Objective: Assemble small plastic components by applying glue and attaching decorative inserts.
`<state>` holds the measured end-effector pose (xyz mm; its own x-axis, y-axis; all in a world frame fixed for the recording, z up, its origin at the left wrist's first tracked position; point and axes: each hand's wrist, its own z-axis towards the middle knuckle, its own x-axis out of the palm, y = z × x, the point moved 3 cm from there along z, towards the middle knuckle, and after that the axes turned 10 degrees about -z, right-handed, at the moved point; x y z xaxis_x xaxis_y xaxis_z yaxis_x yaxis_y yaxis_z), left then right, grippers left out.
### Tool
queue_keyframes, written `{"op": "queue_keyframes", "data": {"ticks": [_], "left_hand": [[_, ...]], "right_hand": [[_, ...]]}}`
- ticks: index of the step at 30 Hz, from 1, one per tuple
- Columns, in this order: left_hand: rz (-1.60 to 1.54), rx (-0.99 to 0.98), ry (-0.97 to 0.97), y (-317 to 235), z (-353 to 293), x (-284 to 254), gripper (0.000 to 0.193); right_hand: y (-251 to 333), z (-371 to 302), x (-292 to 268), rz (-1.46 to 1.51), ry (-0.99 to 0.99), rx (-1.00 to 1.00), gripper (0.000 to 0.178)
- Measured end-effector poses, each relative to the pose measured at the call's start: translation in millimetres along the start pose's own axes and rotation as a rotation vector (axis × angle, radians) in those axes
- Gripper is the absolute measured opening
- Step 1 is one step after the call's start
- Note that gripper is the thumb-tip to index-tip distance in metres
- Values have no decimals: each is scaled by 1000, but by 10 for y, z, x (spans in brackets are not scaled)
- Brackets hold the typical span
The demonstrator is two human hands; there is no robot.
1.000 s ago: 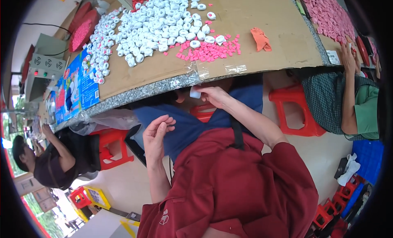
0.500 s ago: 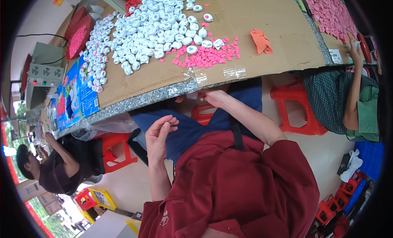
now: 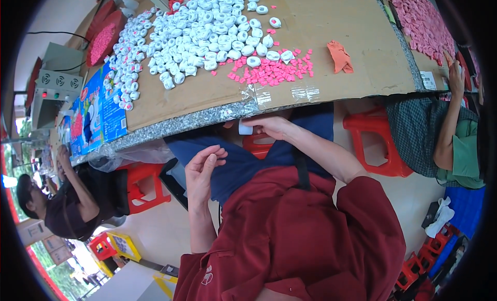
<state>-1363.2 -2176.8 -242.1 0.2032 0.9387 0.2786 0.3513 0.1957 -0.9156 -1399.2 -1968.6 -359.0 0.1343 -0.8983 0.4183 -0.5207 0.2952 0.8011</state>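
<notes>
My right hand [image 3: 270, 126] is at the table's front edge, over my lap, its fingers closed on a small white piece [image 3: 245, 128] whose kind I cannot make out. Lower and to the left, my left hand [image 3: 203, 169] hangs in the air with loosely curved fingers, and nothing shows in it. On the tabletop beyond lie many small white rounded plastic parts [image 3: 217, 34] in a spread-out heap. Small bright pink pieces [image 3: 272, 70] are scattered at the near side of that heap.
An orange finger cot or scrap [image 3: 339, 56] lies on the cardboard [image 3: 378, 37] covering the table. Red stools [image 3: 370, 140] stand beneath. A person sits at the right by a pink heap [image 3: 419, 19], another at the left [image 3: 70, 202]. A grey machine [image 3: 58, 86] is at far left.
The white piece in my right hand now shows plainly below the table edge. My left hand stays nearly still. The whole view has shifted slightly.
</notes>
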Motion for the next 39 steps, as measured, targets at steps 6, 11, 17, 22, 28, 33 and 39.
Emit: {"op": "queue_keyframes", "data": {"ticks": [6,11,17,22,28,33,39], "left_hand": [[-4,5,4,-5,37,19,23],[-4,-19,6,-13,85,16,23],[-22,-24,6,22,118,-1,23],[-26,-14,15,17,144,6,24],[-21,18,24,-90,148,-23,24],[-18,44,49,-159,154,1,24],[-37,69,91,-184,182,68,23]], "right_hand": [[56,-71,19,-27,4,27,29],[113,-92,23,-57,-7,10,29],[157,-149,44,26,43,-36,33],[131,-291,114,129,95,131,27],[-44,-683,123,196,196,236,32],[321,-1167,284,91,359,155,30],[1028,-1386,320,-335,60,-299,27]]}}
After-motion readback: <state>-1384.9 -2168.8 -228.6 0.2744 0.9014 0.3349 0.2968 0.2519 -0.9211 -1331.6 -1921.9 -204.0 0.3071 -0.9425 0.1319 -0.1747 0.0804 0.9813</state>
